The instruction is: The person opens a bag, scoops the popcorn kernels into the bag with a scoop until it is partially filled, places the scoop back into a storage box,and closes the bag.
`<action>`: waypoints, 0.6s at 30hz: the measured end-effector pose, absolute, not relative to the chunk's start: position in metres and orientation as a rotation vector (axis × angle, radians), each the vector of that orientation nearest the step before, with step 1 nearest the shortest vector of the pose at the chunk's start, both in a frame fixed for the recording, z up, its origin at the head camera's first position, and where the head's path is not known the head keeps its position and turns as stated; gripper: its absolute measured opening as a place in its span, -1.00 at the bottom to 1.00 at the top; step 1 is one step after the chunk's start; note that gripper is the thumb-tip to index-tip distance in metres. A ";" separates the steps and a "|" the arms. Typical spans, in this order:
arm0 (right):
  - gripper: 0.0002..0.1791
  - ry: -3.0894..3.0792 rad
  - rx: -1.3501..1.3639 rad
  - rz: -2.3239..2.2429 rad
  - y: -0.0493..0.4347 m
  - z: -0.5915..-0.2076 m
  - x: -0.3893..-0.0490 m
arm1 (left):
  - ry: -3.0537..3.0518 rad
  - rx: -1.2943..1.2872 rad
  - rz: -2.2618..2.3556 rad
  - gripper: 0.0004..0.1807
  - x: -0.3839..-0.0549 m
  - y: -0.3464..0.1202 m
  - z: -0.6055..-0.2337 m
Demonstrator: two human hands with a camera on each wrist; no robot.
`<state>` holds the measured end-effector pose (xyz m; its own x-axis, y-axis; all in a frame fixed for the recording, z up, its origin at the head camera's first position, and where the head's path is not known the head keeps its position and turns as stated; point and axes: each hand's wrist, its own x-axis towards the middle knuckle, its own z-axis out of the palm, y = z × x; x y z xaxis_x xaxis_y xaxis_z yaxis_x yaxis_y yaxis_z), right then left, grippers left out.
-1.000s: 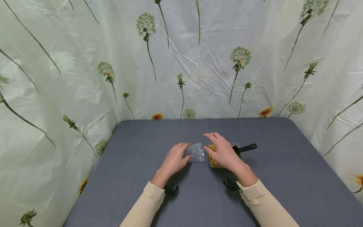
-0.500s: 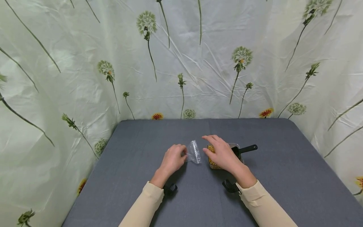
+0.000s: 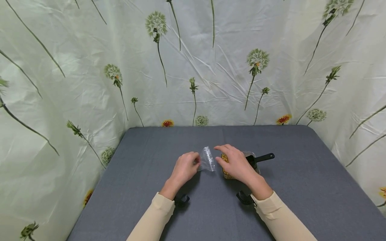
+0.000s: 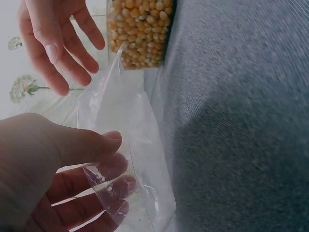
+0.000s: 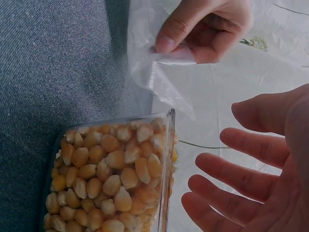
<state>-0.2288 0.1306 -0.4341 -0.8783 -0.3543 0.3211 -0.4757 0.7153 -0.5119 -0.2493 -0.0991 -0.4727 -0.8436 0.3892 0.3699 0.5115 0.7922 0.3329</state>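
Bag (image 3: 207, 160) — left hand (image 3: 184, 166) pinching, corn (image 5: 104, 179) near

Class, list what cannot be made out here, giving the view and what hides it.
Head view: part of the clear container and its corn kernels, behind the right grip.
Head view: the inner end of the black-handled tool, behind that grip.
Head view: the pinched end of the plastic bag, behind the left grip.
Left wrist view: part of the container, cut by the top edge.
Right wrist view: part of the container, cut by the bottom edge.
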 end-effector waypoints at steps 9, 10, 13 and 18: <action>-0.65 -2.633 0.666 0.947 0.131 -0.434 -0.231 | -2.637 -0.708 -0.656 -0.82 -0.241 -0.092 -0.457; -0.66 -2.627 0.667 0.951 0.131 -0.434 -0.231 | -2.630 -0.711 -0.664 -0.82 -0.240 -0.091 -0.455; -0.66 -2.611 0.659 0.975 0.131 -0.434 -0.231 | -2.612 -0.718 -0.672 -0.83 -0.238 -0.090 -0.452; -0.66 -2.583 0.647 1.027 0.131 -0.433 -0.231 | -2.596 -0.719 -0.673 -0.83 -0.237 -0.089 -0.449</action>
